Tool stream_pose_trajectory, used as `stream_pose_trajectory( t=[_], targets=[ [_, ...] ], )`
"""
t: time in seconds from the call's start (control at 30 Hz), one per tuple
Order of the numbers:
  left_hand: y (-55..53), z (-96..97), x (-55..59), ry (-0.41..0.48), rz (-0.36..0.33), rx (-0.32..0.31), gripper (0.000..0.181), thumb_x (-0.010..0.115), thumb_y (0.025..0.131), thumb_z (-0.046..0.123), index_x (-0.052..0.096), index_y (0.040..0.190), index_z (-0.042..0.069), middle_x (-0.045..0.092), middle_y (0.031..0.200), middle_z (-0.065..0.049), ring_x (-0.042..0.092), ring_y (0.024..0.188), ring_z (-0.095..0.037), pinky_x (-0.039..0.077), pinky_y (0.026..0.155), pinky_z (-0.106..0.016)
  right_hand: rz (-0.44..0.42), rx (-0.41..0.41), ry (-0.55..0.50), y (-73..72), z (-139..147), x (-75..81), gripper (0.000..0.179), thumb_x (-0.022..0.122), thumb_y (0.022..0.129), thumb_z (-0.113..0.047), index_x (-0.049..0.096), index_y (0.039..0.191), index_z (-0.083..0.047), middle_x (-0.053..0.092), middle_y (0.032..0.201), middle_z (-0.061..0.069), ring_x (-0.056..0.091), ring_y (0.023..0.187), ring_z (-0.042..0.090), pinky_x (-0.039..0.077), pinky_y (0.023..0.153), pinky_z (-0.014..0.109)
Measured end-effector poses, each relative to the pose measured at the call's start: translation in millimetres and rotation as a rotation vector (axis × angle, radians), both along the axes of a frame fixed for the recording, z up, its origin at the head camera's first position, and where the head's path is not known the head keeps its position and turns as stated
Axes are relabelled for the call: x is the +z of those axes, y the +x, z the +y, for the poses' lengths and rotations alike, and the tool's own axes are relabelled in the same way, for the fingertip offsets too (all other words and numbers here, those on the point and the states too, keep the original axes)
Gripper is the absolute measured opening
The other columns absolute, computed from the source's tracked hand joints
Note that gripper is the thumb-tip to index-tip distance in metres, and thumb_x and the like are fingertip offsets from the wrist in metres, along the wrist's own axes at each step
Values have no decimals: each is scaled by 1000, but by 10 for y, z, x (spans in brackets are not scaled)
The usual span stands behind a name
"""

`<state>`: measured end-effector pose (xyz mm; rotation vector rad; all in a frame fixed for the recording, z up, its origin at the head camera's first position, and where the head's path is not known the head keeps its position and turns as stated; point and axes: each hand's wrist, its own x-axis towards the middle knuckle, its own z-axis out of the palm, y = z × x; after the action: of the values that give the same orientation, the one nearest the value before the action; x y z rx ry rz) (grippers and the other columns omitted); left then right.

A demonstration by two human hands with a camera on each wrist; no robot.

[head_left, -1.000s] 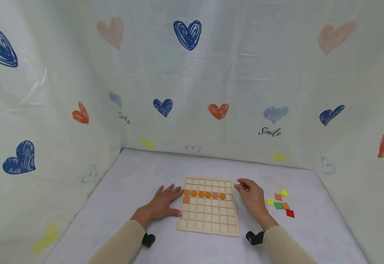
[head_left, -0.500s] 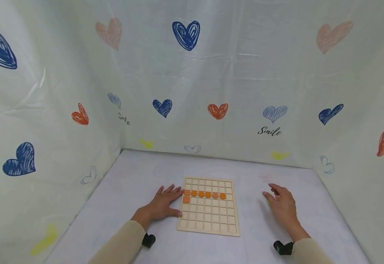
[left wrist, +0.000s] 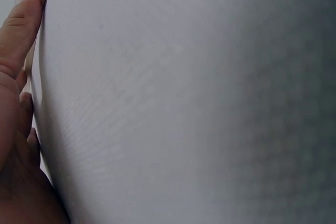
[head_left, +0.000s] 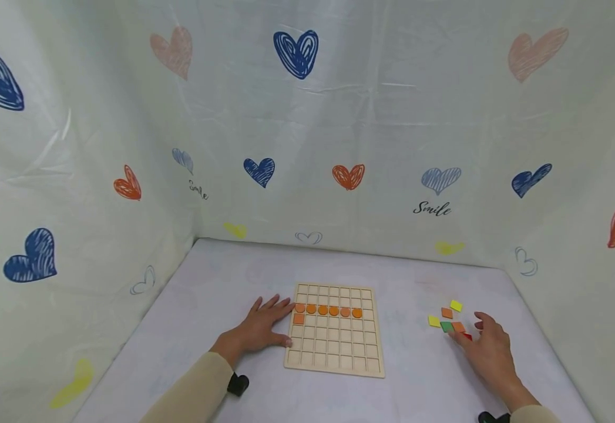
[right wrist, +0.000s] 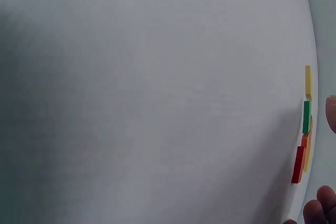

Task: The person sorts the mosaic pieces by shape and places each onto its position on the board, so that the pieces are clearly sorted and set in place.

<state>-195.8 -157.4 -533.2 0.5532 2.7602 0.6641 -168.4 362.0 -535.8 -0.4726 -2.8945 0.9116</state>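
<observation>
Near the white table's (head_left: 402, 352) right edge, my right hand (head_left: 489, 352) (thumb and fingers parted) hangs over mixed-colour square tiles (head_left: 447, 326); my spread left hand (head_left: 258, 326) touches a gridded wooden board (head_left: 333, 339).

Flat multicoloured tiles (head_left: 447, 327) right of wooden board (head_left: 333, 346)

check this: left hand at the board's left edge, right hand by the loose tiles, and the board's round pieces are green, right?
No, the round pieces on the board are orange, as the head view shows; the left hand, right hand and loose tiles are as you say.
</observation>
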Motion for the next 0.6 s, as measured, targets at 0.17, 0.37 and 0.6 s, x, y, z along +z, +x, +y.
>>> stream_pose_trajectory(
  t=[0.17,0.37,0.6],
  targets=[
    [17,3,9,0,1,2,94,83,85,54,43,163,21,37,171,-4,18,164,-34,3,132,-62,-27,-7,21,29,53,-59,89,83,89,-31,34,147,13,48,125,37,42,113,51,50,85,57],
    [19,18,3,0,4,16,92,84,85,52,44,162,22,38,171,-4,18,164,-34,4,132,-62,-30,-17,66,55,59,-93,81,85,87,-29,42,139,16,51,120,38,46,109,51,50,87,58],
    [-3,8,-32,-7,3,19,94,83,85,54,42,163,24,37,171,-2,17,164,-32,3,133,-61,-46,-25,83,56,75,-128,66,84,90,-24,53,130,17,53,124,38,44,116,54,47,99,66]
  ],
)
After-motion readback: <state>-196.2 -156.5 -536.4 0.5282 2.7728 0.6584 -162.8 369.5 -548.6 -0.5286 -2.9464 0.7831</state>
